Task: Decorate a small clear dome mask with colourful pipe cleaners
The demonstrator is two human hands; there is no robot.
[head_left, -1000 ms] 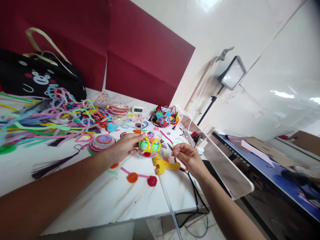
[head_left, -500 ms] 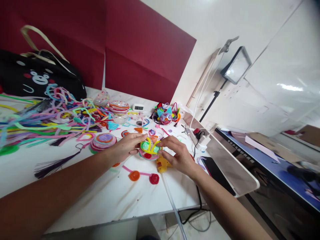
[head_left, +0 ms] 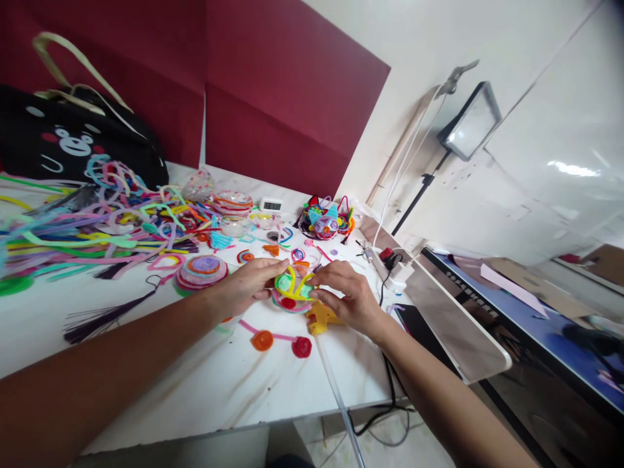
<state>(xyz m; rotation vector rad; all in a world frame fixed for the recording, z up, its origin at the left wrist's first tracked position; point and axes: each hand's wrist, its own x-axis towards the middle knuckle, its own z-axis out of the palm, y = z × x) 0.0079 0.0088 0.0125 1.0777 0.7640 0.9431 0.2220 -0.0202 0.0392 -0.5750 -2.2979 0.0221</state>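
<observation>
Between my two hands is a small round pipe-cleaner ornament (head_left: 291, 294), with yellow loops, green coiled discs and a red coil on its face. My left hand (head_left: 251, 283) grips its left side, thumb and fingers closed. On the other side my right hand (head_left: 348, 292) pinches its right edge by the yellow pipe cleaner. Under my right hand a yellow hot glue gun (head_left: 320, 318) lies with a clear glue stick (head_left: 336, 387) running out toward the table's front edge. In front of the ornament lies a pink pipe-cleaner strip with an orange coil (head_left: 262, 340) and a red coil (head_left: 301, 347).
A heap of pipe cleaners (head_left: 97, 234) and a black bag (head_left: 82, 146) fill the left. A striped coiled dome (head_left: 201, 273) sits by my left forearm. Finished ornaments (head_left: 325, 220), a small clock (head_left: 270, 205), a power strip (head_left: 390, 273) and a black phone-like slab (head_left: 426, 338) stand farther off.
The view has shifted slightly. Both hands keep their hold on the ornament, with hardly any visible movement of the fingers.
</observation>
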